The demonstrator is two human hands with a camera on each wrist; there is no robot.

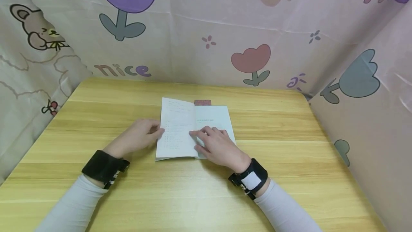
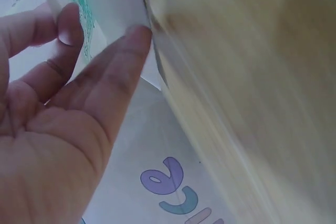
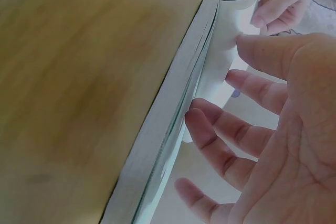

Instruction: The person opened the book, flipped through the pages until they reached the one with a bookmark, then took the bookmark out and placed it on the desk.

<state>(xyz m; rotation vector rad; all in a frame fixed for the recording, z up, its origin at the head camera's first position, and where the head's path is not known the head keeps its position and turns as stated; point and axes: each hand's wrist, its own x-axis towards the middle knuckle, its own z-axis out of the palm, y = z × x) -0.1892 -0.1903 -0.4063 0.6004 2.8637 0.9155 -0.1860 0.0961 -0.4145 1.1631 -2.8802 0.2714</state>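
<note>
An open book (image 1: 178, 128) lies on the wooden table, its left page slightly raised and lines of print on it. My left hand (image 1: 143, 136) holds that page side at its outer edge, thumb on the near face and fingers partly hidden behind. In the left wrist view, fingertips of the left hand (image 2: 89, 87) meet the book's edge. My right hand (image 1: 220, 148) spreads over the right page, its index finger reaching to the fold. The right wrist view shows the right hand (image 3: 273, 135) with parted, gently bent fingers beside the book's thick page block (image 3: 163, 108).
A small dark red piece (image 1: 202, 102) sticks out behind the book's top edge. Printed cloth (image 1: 193, 56) hangs behind the table (image 1: 273, 174) and along both sides. Black bands with small cameras sit on both wrists.
</note>
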